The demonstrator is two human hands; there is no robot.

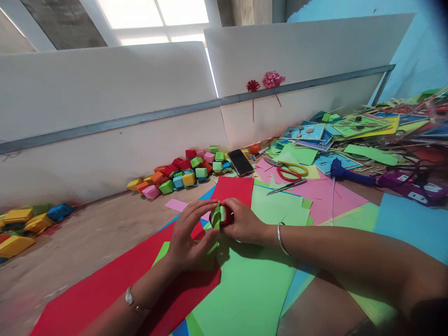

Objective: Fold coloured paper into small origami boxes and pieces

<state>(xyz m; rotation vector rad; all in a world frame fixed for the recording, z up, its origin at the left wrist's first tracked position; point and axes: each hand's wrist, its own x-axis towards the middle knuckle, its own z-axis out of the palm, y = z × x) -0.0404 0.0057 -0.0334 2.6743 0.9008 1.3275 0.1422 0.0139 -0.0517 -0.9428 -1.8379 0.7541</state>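
Observation:
Both hands meet over a small folded paper piece [220, 216], green with a red part, held just above the sheets on the table. My left hand [191, 235] pinches its left side with fingers curled. My right hand [243, 223] grips its right side, fingers wrapped round the red part. A large green sheet [245, 284] and a large red sheet [98, 289] lie under the hands. Each wrist carries a silver bangle.
Small folded paper boxes [182, 175] in many colours are heaped by the white partition, more at far left [21, 226]. A phone [241, 162], red-and-yellow scissors [290, 170], a blue glue gun [346, 173], loose coloured sheets and a cluttered pile lie to the right. Two paper flowers [266, 81] hang on the partition.

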